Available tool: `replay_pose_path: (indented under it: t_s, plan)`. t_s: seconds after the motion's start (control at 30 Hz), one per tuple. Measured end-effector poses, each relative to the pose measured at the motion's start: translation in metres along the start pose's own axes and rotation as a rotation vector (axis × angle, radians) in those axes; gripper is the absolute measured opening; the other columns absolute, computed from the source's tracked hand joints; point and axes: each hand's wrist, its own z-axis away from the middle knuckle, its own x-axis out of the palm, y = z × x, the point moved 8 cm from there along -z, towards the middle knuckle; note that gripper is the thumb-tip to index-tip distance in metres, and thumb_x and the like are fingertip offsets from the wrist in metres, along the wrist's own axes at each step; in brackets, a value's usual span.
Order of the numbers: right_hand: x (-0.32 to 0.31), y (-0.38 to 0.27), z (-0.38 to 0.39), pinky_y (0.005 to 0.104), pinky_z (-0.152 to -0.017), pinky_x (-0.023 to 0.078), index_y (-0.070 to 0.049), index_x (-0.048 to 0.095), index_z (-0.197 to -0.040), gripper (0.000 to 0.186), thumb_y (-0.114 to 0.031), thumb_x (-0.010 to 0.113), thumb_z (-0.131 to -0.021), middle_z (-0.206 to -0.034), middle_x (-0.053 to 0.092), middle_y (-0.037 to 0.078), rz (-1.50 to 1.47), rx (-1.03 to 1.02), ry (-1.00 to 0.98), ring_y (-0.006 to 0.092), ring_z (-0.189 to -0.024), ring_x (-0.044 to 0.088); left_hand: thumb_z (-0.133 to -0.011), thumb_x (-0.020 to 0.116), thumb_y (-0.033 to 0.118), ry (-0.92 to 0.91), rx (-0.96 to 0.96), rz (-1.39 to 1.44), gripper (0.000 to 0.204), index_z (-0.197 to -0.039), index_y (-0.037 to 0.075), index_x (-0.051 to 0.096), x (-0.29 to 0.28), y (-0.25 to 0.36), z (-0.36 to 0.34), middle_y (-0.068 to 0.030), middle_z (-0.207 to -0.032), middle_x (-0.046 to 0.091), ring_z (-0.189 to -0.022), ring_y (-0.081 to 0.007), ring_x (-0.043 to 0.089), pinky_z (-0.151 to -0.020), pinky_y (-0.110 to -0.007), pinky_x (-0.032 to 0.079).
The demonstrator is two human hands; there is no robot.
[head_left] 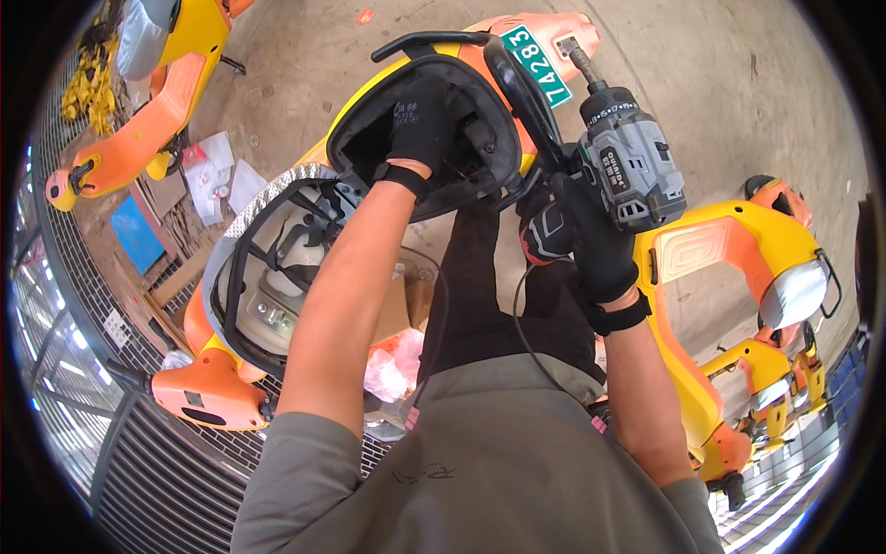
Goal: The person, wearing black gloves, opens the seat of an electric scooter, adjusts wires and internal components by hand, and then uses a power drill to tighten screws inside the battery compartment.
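My left hand (420,120), in a black glove, reaches down into the black storage bucket (484,171) of a yellow and orange electric scooter. Its fingers are lost against the dark lining. The scooter's seat (277,305) is tipped open toward me on the left, showing its pale underside and black frame. In a black glove too, my right hand (595,235) grips a grey and black cordless drill (637,171) by the handle. The drill points away from me, its chuck tip over the scooter's orange tail beside a green number plate (537,65). A black grab rail (524,102) curves around the bucket.
Another yellow and orange scooter (683,332) stands close on the right, with more behind it. One more scooter (175,102) is at the far left. Papers (210,175), a blue sheet (137,231) and cardboard lie on the floor at left. A thin cable (521,323) hangs before my legs.
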Motion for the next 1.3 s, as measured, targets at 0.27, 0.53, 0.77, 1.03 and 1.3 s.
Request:
replay_pose_path:
  t_s: [0.27, 0.53, 0.77, 1.03, 1.3]
  plan:
    - [-0.006, 0.014, 0.000, 0.0221, -0.055, 0.043, -0.002, 0.061, -0.097, 0.015, -0.001, 0.066, -0.083, -0.076, 0.060, 0.000, -0.053, 0.103, 0.022, 0.0060, -0.065, 0.055, -0.083, 0.054, 0.013, -0.018, -0.102, -0.104, 0.016, -0.093, 0.001, 0.060, 0.014, 0.002, 0.001, -0.0213, -0.093, 0.062, -0.092, -0.0370, 0.060, -0.077, -0.045, 0.049]
    - [-0.005, 0.021, 0.001, 0.0233, -0.056, 0.043, -0.002, 0.061, -0.096, 0.012, -0.004, 0.065, -0.085, -0.076, 0.061, 0.001, -0.046, 0.149, -0.048, 0.0068, -0.064, 0.056, -0.082, 0.058, 0.016, -0.022, -0.001, -0.212, 0.014, -0.089, 0.004, 0.062, 0.009, 0.001, -0.008, -0.0179, -0.089, 0.063, -0.087, -0.0379, 0.060, -0.074, -0.046, 0.049]
    - [-0.006, 0.008, 0.003, 0.0256, -0.060, 0.046, -0.001, 0.065, -0.096, 0.011, -0.003, 0.062, -0.086, -0.080, 0.063, 0.002, 0.018, 0.082, -0.032, 0.0096, -0.068, 0.058, -0.081, 0.063, 0.024, 0.042, -0.163, -0.096, 0.029, -0.102, 0.004, 0.060, 0.015, -0.015, -0.001, -0.0192, -0.105, 0.061, -0.094, -0.0366, 0.059, -0.078, -0.044, 0.049]
    - [-0.006, -0.008, 0.005, 0.0279, -0.071, 0.048, -0.008, 0.067, -0.107, 0.023, -0.003, 0.063, -0.085, -0.090, 0.064, 0.006, 0.606, -0.242, -0.132, 0.0170, -0.081, 0.062, -0.069, 0.077, 0.037, 0.141, -0.470, -0.099, 0.063, -0.112, -0.004, 0.053, -0.010, -0.027, 0.009, -0.0234, -0.108, 0.060, -0.097, -0.0378, 0.060, -0.083, -0.042, 0.049]
    - [-0.002, 0.001, -0.003, 0.0242, -0.065, 0.047, 0.001, 0.063, -0.096, 0.013, -0.001, 0.065, -0.083, -0.082, 0.065, 0.004, -0.034, 0.127, -0.002, 0.0096, -0.073, 0.060, -0.070, 0.078, 0.024, 0.182, -0.812, 0.438, 0.047, -0.102, -0.004, 0.058, 0.018, -0.051, 0.026, -0.0198, -0.103, 0.065, -0.095, -0.0286, 0.063, -0.081, -0.035, 0.050]
